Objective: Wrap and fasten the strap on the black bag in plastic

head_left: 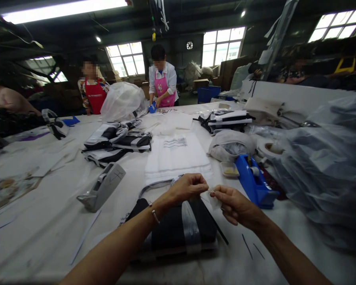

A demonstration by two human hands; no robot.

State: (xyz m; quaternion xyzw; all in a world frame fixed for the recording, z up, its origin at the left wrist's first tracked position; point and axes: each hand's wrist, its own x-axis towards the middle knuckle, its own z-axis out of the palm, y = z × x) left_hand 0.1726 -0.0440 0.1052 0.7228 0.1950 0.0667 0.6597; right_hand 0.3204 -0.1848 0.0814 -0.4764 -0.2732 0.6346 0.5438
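Note:
My left hand (188,188) is closed in a pinch above the bag, its fingertips beside a small translucent whitish scrap (215,202). What it pinches, if anything, is too small to make out. My right hand (234,204) grips that scrap between thumb and fingers. Below both hands lies a black and white bag (170,227) with a looped handle, a clear band crossing its front. Just beyond it is a stack of white sheets (178,156) with several thin dark strips on top.
A grey tape dispenser (102,188) stands left, a blue tape dispenser (255,184) right, beside a small dish (229,170). Finished-looking bags (115,142) pile up behind. Clear plastic sheeting (323,170) heaps at right. Across the table (56,206), a person in a pink apron (164,85) works.

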